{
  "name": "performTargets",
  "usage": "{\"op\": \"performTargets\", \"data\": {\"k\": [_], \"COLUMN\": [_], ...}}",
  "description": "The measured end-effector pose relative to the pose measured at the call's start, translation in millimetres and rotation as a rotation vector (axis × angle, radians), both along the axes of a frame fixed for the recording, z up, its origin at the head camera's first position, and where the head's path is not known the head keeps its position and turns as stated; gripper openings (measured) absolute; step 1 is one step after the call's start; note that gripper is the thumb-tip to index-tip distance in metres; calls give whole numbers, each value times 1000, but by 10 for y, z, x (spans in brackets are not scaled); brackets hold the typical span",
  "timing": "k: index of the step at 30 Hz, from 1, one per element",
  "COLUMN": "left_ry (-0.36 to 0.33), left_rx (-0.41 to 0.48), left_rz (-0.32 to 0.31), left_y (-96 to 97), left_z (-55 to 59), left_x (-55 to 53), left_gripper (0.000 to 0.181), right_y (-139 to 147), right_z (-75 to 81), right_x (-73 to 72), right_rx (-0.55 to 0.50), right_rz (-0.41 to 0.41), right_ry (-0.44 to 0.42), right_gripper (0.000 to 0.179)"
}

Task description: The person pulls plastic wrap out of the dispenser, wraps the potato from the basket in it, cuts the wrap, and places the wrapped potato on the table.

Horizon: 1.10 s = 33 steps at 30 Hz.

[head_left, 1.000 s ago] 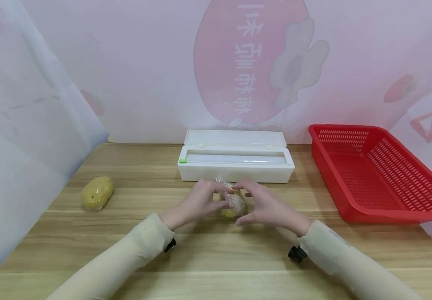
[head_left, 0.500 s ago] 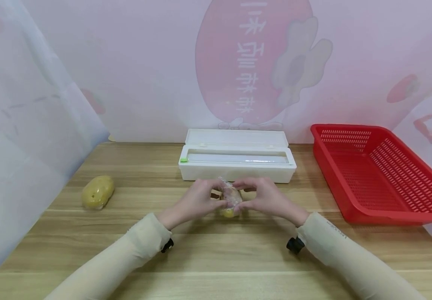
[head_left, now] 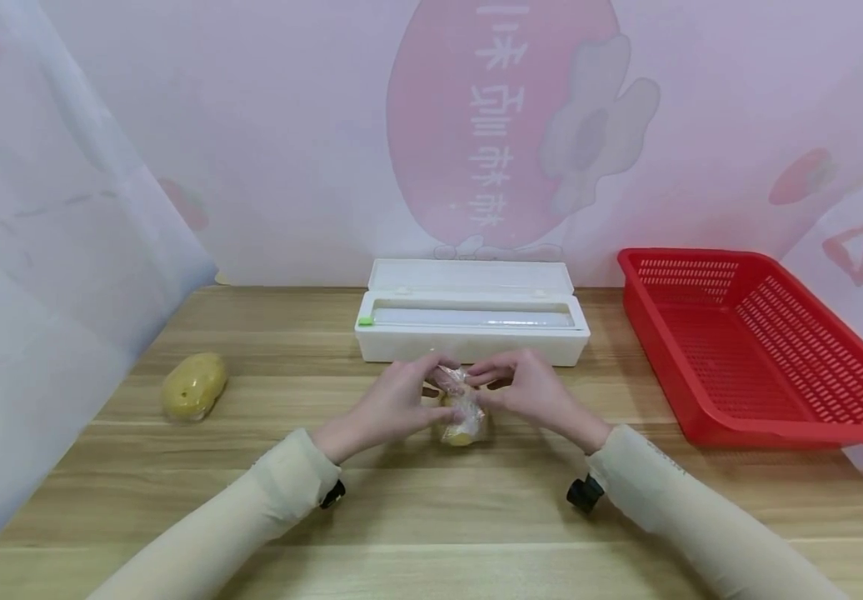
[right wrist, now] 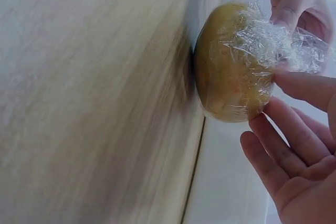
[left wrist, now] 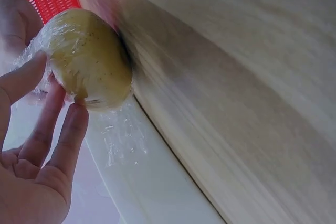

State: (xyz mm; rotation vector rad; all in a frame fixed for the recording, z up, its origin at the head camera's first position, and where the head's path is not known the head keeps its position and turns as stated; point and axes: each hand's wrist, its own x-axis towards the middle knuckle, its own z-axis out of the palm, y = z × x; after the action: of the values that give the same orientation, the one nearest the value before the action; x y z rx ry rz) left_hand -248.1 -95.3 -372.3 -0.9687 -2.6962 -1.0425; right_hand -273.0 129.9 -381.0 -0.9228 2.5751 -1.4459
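Observation:
A potato point(head_left: 461, 437) wrapped in clear cling film point(right wrist: 268, 43) stands on the wooden table, between both hands. The film is crumpled and bunched at its top, with a loose flap hanging at its side in the left wrist view. My left hand point(head_left: 397, 406) pinches the film at the left with thumb and fingers, its fingertips against the potato point(left wrist: 94, 59). From the opposite side my right hand point(head_left: 532, 392) pinches the film, thumb on the bunched part and fingertips at the potato's side. Part of the potato is hidden behind the fingers in the head view.
A white cling film dispenser point(head_left: 472, 346) with its lid raised stands just behind the hands, a roll inside. A second potato point(head_left: 195, 386), shiny as if wrapped, lies at the left. The red plastic basket point(head_left: 701, 400) stands at the right. Printed walls enclose the table.
Both hands have worked the film around the top of the potato. The right hand's thumb and fingers have closed in from wider apart. The second potato, dispenser and basket stay put.

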Motion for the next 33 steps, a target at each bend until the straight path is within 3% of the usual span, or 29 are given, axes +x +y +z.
{"op": "performTargets", "data": {"k": [6,13,18,23,27,33], "left_ry": [-3,-47,-65,-27,45,43], "left_rx": [27,67,41,-102,-183,-142], "left_rz": [2,14,-57,-124,-149,-187], "left_y": [-22,-46,-88,-103,-85,-92], "left_z": [7,-18,15,34,10,-45], "left_x": [7,12,37,29,-19,-114], "left_gripper": [43,39,55,77,76,72], "right_y": [22,-21,-73,-50,-34,-17], "right_z": [39,52,66,65,37,21], "right_x": [23,42,12,-42,-89,-114], "right_rx": [20,86,64,52,40,44], "right_rz": [74,58,-14,-29,-24,31], "right_ry": [11,57,54,38,18,32], "right_gripper": [26,55,41,35,29,30]}}
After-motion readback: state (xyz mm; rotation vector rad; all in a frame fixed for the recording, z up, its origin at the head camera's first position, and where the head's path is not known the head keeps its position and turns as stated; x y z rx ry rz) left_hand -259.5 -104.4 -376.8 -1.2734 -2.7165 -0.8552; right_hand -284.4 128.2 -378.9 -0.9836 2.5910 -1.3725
